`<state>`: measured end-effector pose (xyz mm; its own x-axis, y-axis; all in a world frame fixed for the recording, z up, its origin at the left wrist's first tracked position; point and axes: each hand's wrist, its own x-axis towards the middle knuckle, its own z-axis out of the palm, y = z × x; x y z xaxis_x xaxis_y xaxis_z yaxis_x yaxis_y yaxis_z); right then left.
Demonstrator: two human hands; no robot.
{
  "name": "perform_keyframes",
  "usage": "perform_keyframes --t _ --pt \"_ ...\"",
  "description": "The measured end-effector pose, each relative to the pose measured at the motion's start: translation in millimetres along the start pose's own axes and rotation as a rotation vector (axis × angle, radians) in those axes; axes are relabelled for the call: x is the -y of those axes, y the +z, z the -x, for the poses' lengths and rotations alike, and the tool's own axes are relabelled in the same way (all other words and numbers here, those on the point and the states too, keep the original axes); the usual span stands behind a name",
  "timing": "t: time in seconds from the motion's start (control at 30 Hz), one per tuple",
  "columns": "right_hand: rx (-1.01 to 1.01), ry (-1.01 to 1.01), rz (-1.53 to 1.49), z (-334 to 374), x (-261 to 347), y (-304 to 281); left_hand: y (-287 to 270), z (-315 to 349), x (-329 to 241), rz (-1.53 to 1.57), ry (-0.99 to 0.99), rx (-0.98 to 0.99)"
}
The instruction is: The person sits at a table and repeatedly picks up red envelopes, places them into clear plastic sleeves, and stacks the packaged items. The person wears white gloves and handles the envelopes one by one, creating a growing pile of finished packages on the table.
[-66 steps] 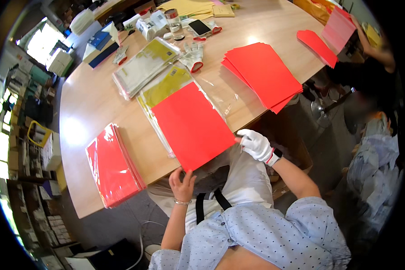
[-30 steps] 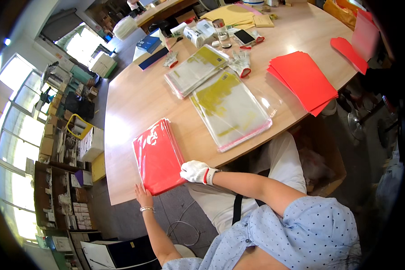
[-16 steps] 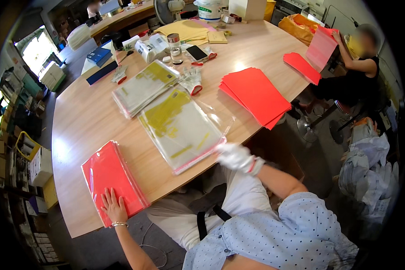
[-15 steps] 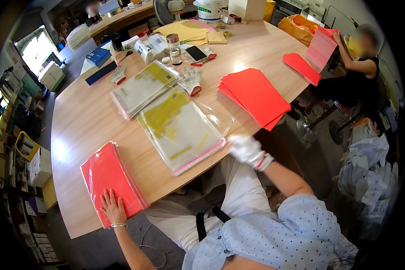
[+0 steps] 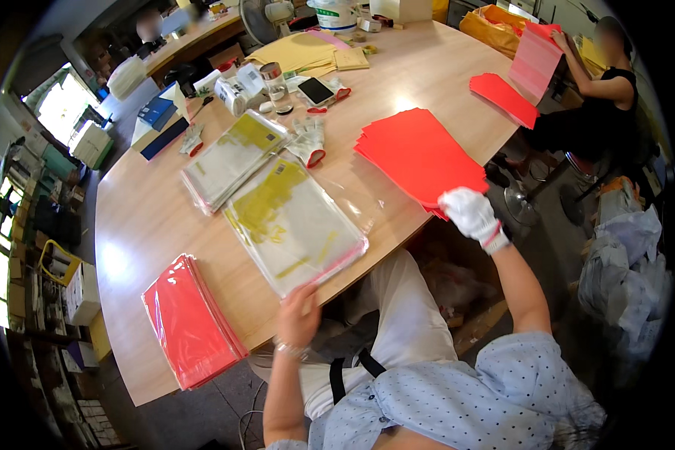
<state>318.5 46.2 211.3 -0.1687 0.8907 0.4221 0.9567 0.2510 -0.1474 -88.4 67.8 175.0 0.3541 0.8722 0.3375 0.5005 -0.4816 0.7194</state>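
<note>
My bare left hand, a bracelet at its wrist, is at the near-left corner of a stack of clear plastic bags with yellow-green patches and a pink edge. Its fingertips meet that edge, but blur hides their grip. My right hand, in a white glove, has its fingers closed on the near corner of a fanned stack of red sheets. Farther left lies a pile of red sheets in clear plastic bags, touched by neither hand. A second stack of clear bags lies beyond the first.
White work gloves, a glass jar, a phone and yellow sheets lie toward the far side. At the right, a seated person holds a red sheet near another red stack. A blue box stands far left.
My left hand has left the bagged red pile and moved right to the clear bags. My gloved right hand has moved up and right from the table edge to the red stack.
</note>
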Motion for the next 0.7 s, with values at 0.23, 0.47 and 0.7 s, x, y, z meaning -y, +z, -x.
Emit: perform_keyframes --t 0.23,0.47,0.7 --pt "-0.334 0.145 -0.235 89.5 40.7 12.3 115.2 -60.1 18.5 -0.813 -0.051 0.219" --pt "-0.386 1.273 -1.767 80.3 9.7 31.0 73.0 -47.8 57.7 -0.769 0.038 0.308" --pt "-0.431 0.909 -1.514 99.3 14.3 31.2 46.2 -33.5 69.2 -0.721 0.057 0.287"
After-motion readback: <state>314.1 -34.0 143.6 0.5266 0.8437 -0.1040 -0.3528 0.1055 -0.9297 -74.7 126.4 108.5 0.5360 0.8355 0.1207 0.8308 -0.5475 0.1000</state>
